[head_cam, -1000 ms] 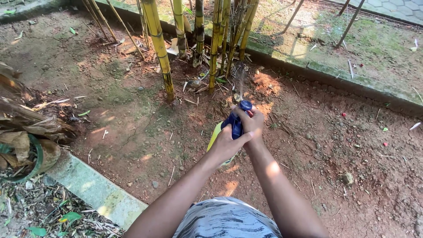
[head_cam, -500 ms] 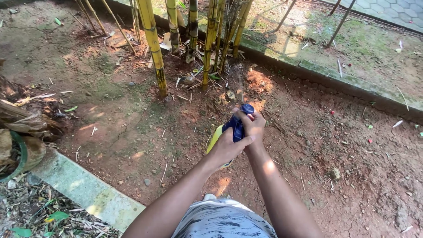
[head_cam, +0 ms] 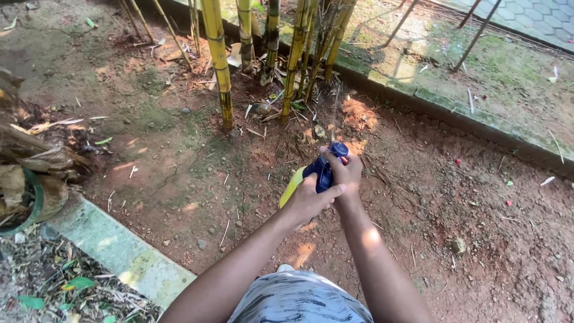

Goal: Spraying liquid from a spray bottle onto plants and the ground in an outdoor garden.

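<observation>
Over at the far left, around nine o'clock, a green pot [head_cam: 33, 206] stuffed with dry brown leaves [head_cam: 27, 158] sits just behind a pale concrete kerb [head_cam: 119, 254], which runs diagonally toward six o'clock and keeps the leaf litter apart from the bare reddish soil [head_cam: 179, 161]. Moving right, a clump of yellow bamboo stalks [head_cam: 218, 66] rises at twelve o'clock out of the ground, with dry husks scattered about its base. Near the middle of the view the left hand [head_cam: 308, 200] is wrapped around the yellow-green body of a spray bottle [head_cam: 296, 184], its fingers closed on it from below so the bottle stays level and braced. Just to its right, touching it, the right hand [head_cam: 345, 173] is clasped over the bottle's blue spray head [head_cam: 326, 167], fingers curled shut around the trigger side; the nozzle points toward twelve o'clock at the bamboo's foot, and a faint thin streak above it may be spray, though it is too slight to be sure. Two hands on one bottle suggests steadying the aim while squeezing. Farther right, a mossy concrete edge [head_cam: 454, 113] crosses toward three o'clock, with thin slanted stakes [head_cam: 478, 36] beyond it and small red and white scraps on the dirt.
</observation>
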